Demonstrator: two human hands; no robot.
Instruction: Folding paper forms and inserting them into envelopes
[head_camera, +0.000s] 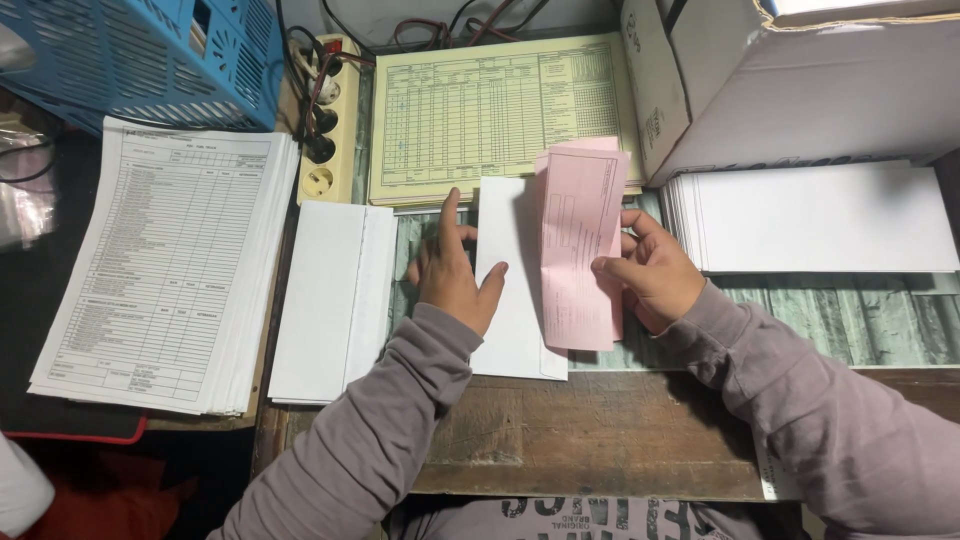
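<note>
My right hand grips a folded pink printed form, held upright and tilted over the middle of the desk. Beneath and left of it lies a white envelope, lengthwise toward me. My left hand rests flat on that envelope's left edge, fingers spread and thumb pressing the paper. The pink form's lower end overlaps the envelope's right side. Both arms wear grey-mauve sleeves.
A stack of white envelopes lies to the left, beside a thick pile of printed forms. A yellow form pad lies behind, a power strip and blue basket at back left. More white envelopes and a cardboard box are at right.
</note>
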